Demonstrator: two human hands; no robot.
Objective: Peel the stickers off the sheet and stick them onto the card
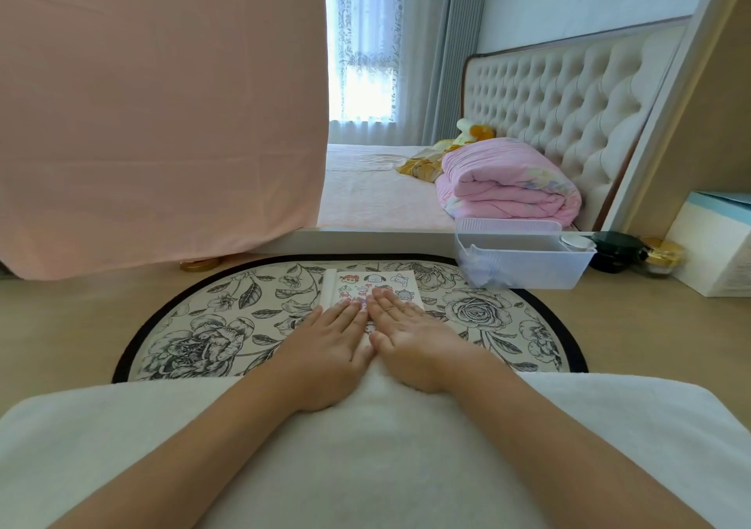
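Left hand [325,341] and right hand [410,339]: side by side, palms down, fingers straight and together, gripping nothing, pressed flat on sticker sheet [376,284] atop floral mat [203,325].

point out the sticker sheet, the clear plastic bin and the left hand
sticker sheet [378,282], head view, on its uncovered printed far end
clear plastic bin [528,270], head view, on its front wall
left hand [329,339], head view, on the back of the hand
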